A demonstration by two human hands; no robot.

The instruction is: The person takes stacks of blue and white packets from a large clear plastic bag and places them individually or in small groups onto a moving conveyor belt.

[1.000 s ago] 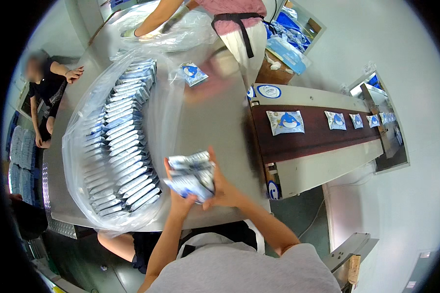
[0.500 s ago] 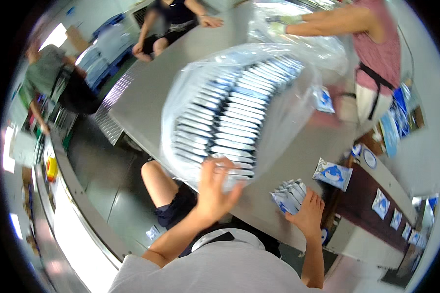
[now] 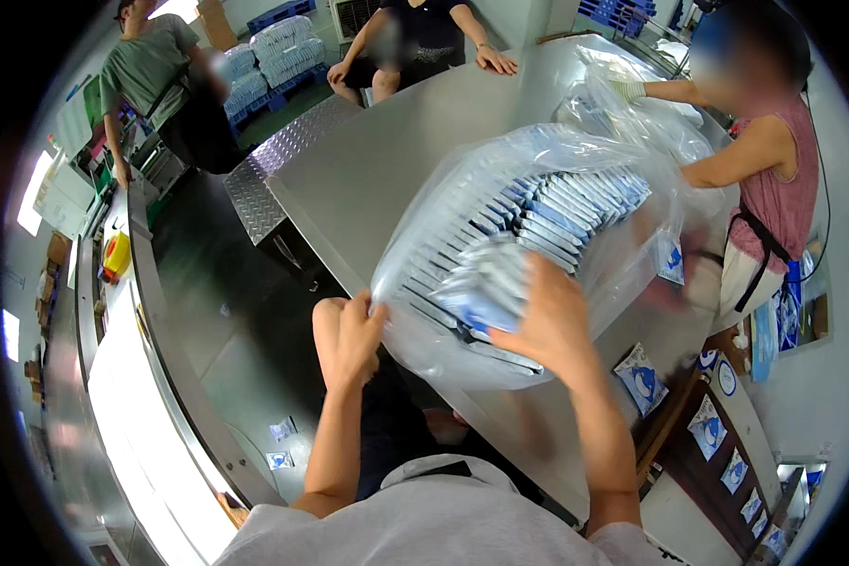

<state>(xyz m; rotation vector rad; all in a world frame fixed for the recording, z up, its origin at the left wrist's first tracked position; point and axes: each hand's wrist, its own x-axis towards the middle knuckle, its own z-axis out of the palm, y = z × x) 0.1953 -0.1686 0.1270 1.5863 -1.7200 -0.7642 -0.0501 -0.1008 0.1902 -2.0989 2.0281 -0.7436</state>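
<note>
A large clear plastic bag [image 3: 424, 217] lies on the metal table, filled with rows of small white-and-blue packets [image 3: 575, 215]. My left hand [image 3: 351, 344] is closed, its fingers pinching the bag's near left edge. My right hand [image 3: 558, 325] grips a bunch of packets [image 3: 486, 288] over the near end of the rows, inside the bag's opening. Motion blurs the bunch, and I cannot tell whether it touches the packets below. A single packet [image 3: 642, 379] lies on the table to the right of my right hand.
A conveyor [image 3: 665, 462] at the right carries several packets in a line. Across the table [image 3: 349, 189], a person in a pink top [image 3: 783, 170] handles more plastic film. Two other people are at the far left and far side. A white-topped counter [image 3: 151, 415] runs along my left.
My right hand has brought the bunch of packets from the table's right side leftward over the bag. My left hand has moved off the packets to the bag's edge. The view has shifted.
</note>
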